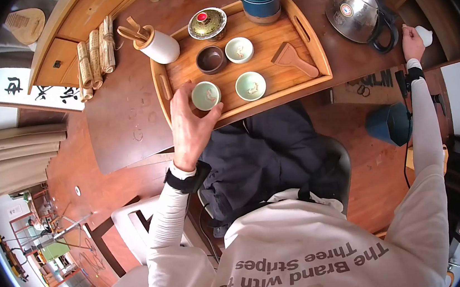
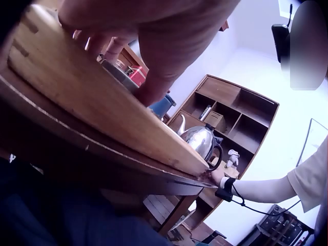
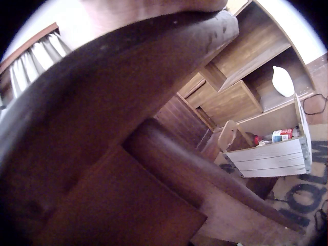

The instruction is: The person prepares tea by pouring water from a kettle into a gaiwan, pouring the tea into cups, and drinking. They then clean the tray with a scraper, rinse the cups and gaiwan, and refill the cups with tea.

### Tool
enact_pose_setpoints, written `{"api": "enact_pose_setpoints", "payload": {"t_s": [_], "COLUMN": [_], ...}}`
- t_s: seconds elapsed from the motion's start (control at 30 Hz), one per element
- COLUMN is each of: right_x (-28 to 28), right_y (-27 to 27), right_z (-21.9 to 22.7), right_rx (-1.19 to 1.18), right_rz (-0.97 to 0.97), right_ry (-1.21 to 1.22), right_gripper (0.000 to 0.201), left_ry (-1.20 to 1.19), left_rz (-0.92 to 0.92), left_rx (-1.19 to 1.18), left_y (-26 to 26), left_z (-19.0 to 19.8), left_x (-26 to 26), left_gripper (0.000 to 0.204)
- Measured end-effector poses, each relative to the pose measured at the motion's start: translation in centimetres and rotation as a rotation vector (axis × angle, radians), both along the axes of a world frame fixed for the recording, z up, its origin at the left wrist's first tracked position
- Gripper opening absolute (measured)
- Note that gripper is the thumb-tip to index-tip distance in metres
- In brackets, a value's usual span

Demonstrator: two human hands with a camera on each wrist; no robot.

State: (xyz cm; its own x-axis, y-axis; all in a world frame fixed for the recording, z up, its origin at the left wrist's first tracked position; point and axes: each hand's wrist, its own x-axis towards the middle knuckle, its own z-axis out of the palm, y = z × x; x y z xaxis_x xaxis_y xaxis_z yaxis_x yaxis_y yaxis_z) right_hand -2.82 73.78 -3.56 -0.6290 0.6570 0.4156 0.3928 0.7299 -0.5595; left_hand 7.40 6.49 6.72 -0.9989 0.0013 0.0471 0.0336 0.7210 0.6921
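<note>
My left hand [image 1: 189,122] is at the near left of a wooden tray [image 1: 318,50], thumb and fingers around a pale green teacup [image 1: 206,95]. The hand reaches over the tray's rim in the left wrist view. Beside that cup stand another pale green cup [image 1: 250,86], a white cup [image 1: 239,50] and a dark brown cup [image 1: 210,60]. My right hand [image 1: 413,43] rests at the table's right end, near the black handle of a steel kettle [image 1: 352,12]. Only part of this hand [image 3: 154,11] shows over the table edge in the right wrist view; its fingertips are hidden.
On the tray are a lidded bowl [image 1: 207,24], a blue lidded pot [image 1: 260,0] and a flat wooden tool [image 1: 294,60]. A white holder [image 1: 159,45] of wooden tools overlaps its left rim. Bamboo rolls [image 1: 96,56] lie left. A white object [image 1: 425,36] sits beyond my right hand.
</note>
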Motion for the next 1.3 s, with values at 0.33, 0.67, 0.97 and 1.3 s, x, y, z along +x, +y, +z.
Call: {"api": "enact_pose_setpoints", "payload": {"t_s": [0.33, 0.67, 0.97, 1.3], "right_x": [0.0, 0.1, 0.2, 0.3], "right_y": [-0.5, -0.4, -0.8, -1.4], "right_z": [0.4, 0.2, 0.7, 1.2], "right_rx": [-0.009, 0.014, -0.002, -0.041], "right_rz": [-0.011, -0.025, -0.015, -0.026], "right_ry": [-0.03, -0.003, -0.011, -0.02], "right_gripper": [0.037, 0.038, 0.038, 0.039], "left_ry": [-0.009, 0.373, 0.4, 0.469], "left_rz": [-0.03, -0.181, -0.284, -0.181], "left_rx": [0.045, -0.238, -0.384, -0.48], "left_y": [0.5, 3.7, 6.2, 7.4], "left_z": [0.0, 1.7, 0.4, 0.6], "left_x": [-0.2, 0.5, -0.7, -1.3], "left_gripper": [0.061, 0.069, 0.051, 0.055]}}
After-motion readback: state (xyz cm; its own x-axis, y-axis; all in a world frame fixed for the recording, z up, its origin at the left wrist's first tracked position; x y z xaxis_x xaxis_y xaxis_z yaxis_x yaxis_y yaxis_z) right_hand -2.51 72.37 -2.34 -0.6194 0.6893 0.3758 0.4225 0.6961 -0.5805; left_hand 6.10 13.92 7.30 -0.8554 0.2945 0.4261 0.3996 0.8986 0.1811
